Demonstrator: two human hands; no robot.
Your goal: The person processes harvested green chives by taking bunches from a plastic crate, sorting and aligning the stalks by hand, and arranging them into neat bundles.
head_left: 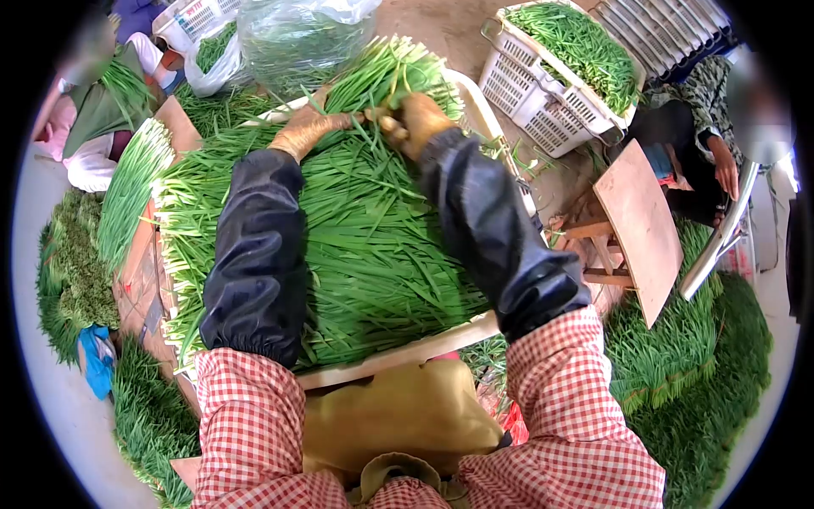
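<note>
A light-rimmed crate in front of me is heaped with long flat garlic chives. At its far side lies a gathered bunch of garlic chives, pale cut ends pointing away to the upper right. My left hand, in a brownish glove, is closed on the near part of this bunch from the left. My right hand, gloved alike, has curled fingers gripping leaves of the bunch from the right. The fingertips of both hands nearly meet, and the bunch partly hides the left fingers.
A white basket full of greens stands at the far right, near a wooden board on a stool. A clear plastic bag of greens is at the back. Stacked chives lie right; a bunch leans left. Other people sit on both sides.
</note>
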